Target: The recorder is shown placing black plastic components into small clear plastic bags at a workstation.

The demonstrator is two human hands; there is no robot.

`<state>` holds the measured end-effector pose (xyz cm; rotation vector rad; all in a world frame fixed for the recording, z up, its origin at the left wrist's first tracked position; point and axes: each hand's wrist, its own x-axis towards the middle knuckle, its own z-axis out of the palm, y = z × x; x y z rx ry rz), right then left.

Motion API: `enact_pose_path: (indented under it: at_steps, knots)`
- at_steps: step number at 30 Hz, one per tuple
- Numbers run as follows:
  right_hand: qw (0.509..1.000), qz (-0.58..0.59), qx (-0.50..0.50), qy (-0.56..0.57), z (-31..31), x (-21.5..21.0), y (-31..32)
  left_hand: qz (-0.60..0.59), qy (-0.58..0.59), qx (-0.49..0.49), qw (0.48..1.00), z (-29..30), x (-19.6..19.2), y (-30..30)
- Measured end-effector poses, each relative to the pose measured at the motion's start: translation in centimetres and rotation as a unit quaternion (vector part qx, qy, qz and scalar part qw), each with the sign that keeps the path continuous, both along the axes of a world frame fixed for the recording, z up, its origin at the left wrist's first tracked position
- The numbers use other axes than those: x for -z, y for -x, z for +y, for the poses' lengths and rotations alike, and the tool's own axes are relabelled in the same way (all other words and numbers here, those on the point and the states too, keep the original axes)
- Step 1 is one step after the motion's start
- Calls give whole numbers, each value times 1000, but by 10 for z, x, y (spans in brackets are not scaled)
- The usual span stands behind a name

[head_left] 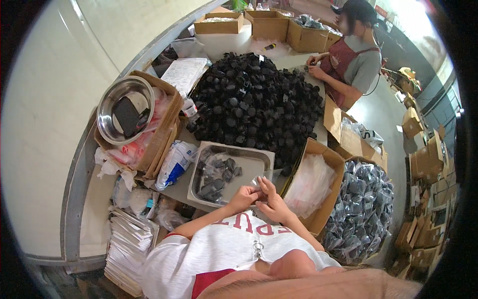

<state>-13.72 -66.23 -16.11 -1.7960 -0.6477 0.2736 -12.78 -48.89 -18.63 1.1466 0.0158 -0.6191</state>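
Observation:
In front of my chest, at the near edge of the steel tray (266, 155), my two hands meet. My left hand (242, 199) is closed, its fingertips pinching near a small clear plastic bag (255, 181). Raised fingers of my right hand (274, 203) press against the same bag, with the thumb folded toward the left fingertips. Whether anything sits inside the bag is too small to tell. Several bagged dark parts (213, 189) lie in the tray's left half. Beyond the tray rises a large heap of small black plastic parts (249, 99).
Beside my right hand stands a carton of clear bags (311, 182); further right, a container overflows with bagged black parts (361, 209). A steel bowl (105, 114) holding a dark phone-like slab rests on a carton at left. Across the table a co-worker (356, 60) handles something small.

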Motion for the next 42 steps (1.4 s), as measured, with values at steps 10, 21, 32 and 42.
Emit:
enact_pose_path:
  at_steps: [10, 21, 32, 42]
  knots:
    - [982, -38, 172, 70, 4, -21, 6, -113, -142, -64, 981, 1, -13, 5]
    - [966, -108, 203, 115, 13, -1, 9, -419, -343, -55, 839, 6, -11, 13]
    - [974, -160, -41, 152, 32, -15, 8, -343, -425, -205, 812, 60, -7, -2]
    - [891, 73, 178, 411, 12, 23, -191, -264, -272, -75, 922, 101, 11, 35]
